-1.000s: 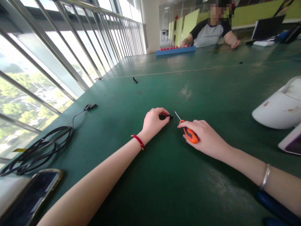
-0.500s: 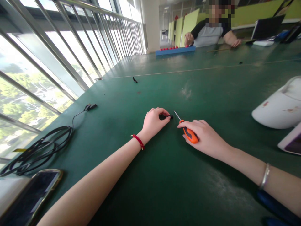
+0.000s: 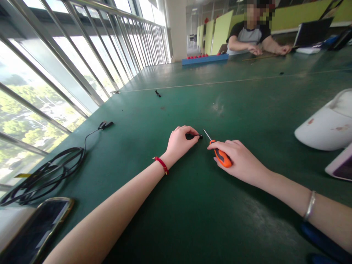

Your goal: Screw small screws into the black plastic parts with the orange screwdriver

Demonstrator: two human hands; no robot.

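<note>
Between thumb and fingers, my left hand (image 3: 181, 140) pinches a small black piece (image 3: 200, 136); only its right end shows clearly, and its kind is too small to tell. My right hand (image 3: 238, 158) is wrapped round the orange and dark handle of a screwdriver (image 3: 224, 159). The thin metal shaft points up and left, its tip just right of the black piece and apart from it. Both hands are low over the green tabletop (image 3: 176, 205), near its middle.
A coiled black cable (image 3: 63, 165) and a phone (image 3: 41, 227) lie at left. At right stands a white container (image 3: 327, 124). Farther off are a small black part (image 3: 157, 93) and a blue strip with red knobs (image 3: 205, 59). Across the table sits a person (image 3: 249, 36). A metal railing (image 3: 110, 36) runs along the left.
Across the table, the person's hand has come away from the blue strip toward the middle of their body, and their other hand has shifted right. My two hands stay where they were.
</note>
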